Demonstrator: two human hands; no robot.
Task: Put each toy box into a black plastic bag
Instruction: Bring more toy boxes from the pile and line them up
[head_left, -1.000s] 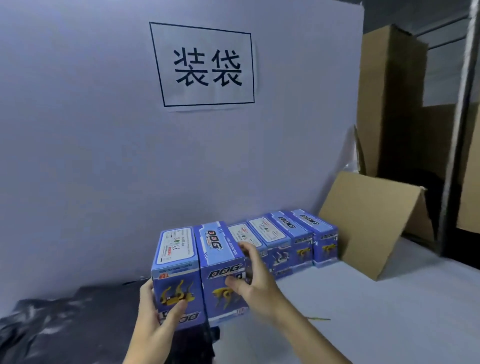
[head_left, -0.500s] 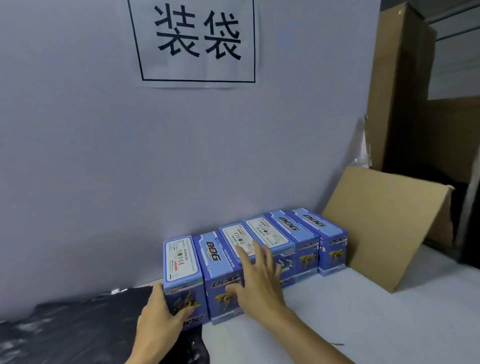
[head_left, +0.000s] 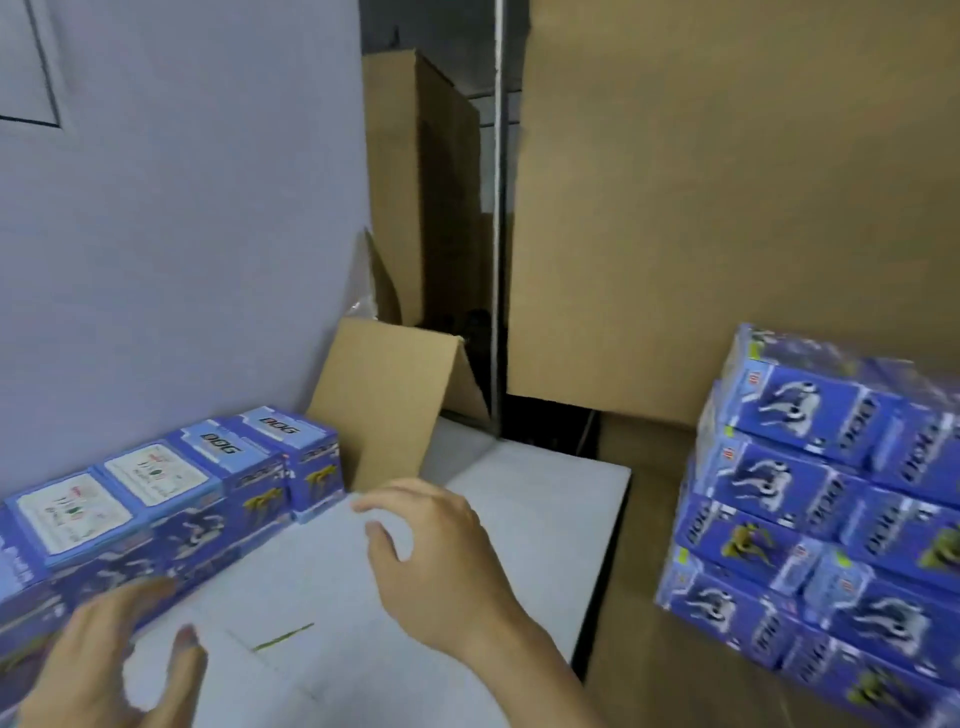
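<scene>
1. We see the left hand (head_left: 111, 670) low at the left, fingers loosely spread, holding nothing; whether its blurred fingertips touch the nearest box, we cannot tell.
2. Right hand (head_left: 436, 561) hovers above the white table (head_left: 545, 499), fingers relaxed and slightly curled, empty.
3. Row of toy boxes (head_left: 171, 499) stands on the table along the grey wall (head_left: 182, 234).
4. Stack of toy boxes (head_left: 821, 519) sits at the right, off the table.
5. Folded cardboard (head_left: 384, 400) leans just beyond the row's far end.
</scene>
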